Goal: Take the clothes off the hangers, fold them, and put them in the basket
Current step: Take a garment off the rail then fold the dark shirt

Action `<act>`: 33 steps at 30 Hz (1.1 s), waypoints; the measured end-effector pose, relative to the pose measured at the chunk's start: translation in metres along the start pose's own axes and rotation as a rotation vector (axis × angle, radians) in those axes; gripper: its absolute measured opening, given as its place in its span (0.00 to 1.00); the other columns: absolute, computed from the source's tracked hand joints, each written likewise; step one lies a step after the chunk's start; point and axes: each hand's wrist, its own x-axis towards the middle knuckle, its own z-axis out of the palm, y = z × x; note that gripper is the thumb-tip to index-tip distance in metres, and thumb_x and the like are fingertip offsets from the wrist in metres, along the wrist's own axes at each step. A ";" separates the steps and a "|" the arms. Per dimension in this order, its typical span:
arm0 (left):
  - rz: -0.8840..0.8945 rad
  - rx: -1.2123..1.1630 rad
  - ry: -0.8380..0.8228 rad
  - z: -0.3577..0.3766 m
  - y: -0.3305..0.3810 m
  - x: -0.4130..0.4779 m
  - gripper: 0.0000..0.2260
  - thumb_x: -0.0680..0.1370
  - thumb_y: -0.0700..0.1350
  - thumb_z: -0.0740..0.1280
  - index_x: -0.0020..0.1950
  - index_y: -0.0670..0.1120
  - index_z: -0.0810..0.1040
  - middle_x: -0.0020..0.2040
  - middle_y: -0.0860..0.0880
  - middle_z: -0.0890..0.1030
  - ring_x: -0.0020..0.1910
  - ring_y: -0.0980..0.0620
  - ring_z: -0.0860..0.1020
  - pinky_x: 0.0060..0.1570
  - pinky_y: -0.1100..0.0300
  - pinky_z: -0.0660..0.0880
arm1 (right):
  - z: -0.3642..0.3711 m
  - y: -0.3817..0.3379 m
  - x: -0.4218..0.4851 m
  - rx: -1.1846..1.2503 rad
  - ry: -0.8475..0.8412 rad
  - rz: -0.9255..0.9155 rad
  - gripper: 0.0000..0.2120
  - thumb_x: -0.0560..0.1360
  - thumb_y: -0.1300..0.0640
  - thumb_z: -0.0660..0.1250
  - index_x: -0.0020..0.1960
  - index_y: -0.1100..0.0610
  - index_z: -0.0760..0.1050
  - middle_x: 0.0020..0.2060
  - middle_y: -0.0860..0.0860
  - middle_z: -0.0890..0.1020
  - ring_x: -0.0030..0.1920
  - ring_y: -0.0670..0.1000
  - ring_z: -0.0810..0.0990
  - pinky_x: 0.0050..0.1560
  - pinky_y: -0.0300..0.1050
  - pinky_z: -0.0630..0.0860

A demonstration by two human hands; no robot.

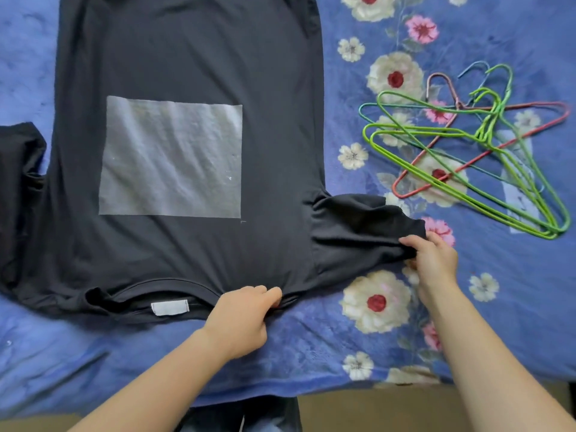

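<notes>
A black T-shirt (174, 57) with a pale grey square print lies spread flat on the bed, collar and white neck label toward me. My left hand (246, 316) pinches the shoulder seam just right of the collar. My right hand (433, 257) grips the hem of the right sleeve (358, 222), which is stretched out sideways. The left sleeve (18, 157) lies bunched at the left edge of the view. No basket shows in this view.
A pile of bare wire hangers (486, 145), green, red and teal, lies on the blue floral bedspread (389, 307) right of the shirt. The bed's near edge runs along the bottom, with tan floor (374, 406) below it.
</notes>
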 end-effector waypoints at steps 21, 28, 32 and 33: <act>0.039 -0.410 0.260 -0.088 0.090 0.173 0.22 0.78 0.34 0.56 0.67 0.50 0.75 0.62 0.50 0.77 0.60 0.48 0.69 0.61 0.55 0.68 | -0.022 0.018 -0.010 -0.650 -0.194 -0.447 0.13 0.65 0.62 0.68 0.31 0.46 0.70 0.36 0.46 0.75 0.47 0.54 0.74 0.50 0.53 0.70; 0.405 0.158 -0.290 -0.107 0.110 0.205 0.21 0.72 0.35 0.61 0.59 0.54 0.78 0.58 0.49 0.71 0.57 0.46 0.66 0.47 0.54 0.65 | -0.046 0.022 -0.015 -0.751 -0.296 -0.843 0.05 0.59 0.63 0.60 0.32 0.56 0.66 0.32 0.47 0.72 0.39 0.49 0.69 0.43 0.46 0.61; 0.380 0.331 -0.369 -0.130 0.115 0.211 0.05 0.70 0.38 0.65 0.40 0.49 0.73 0.36 0.51 0.72 0.40 0.44 0.72 0.32 0.59 0.65 | -0.055 0.032 -0.005 -0.913 -0.423 -0.644 0.05 0.64 0.49 0.57 0.39 0.47 0.67 0.32 0.45 0.70 0.39 0.48 0.69 0.46 0.44 0.58; 0.378 0.378 -0.348 -0.137 0.116 0.212 0.03 0.69 0.40 0.66 0.39 0.46 0.72 0.33 0.49 0.70 0.37 0.44 0.70 0.30 0.60 0.63 | -0.055 0.033 -0.002 -0.955 -0.442 -0.604 0.05 0.65 0.47 0.58 0.39 0.46 0.67 0.33 0.45 0.70 0.39 0.47 0.69 0.46 0.45 0.57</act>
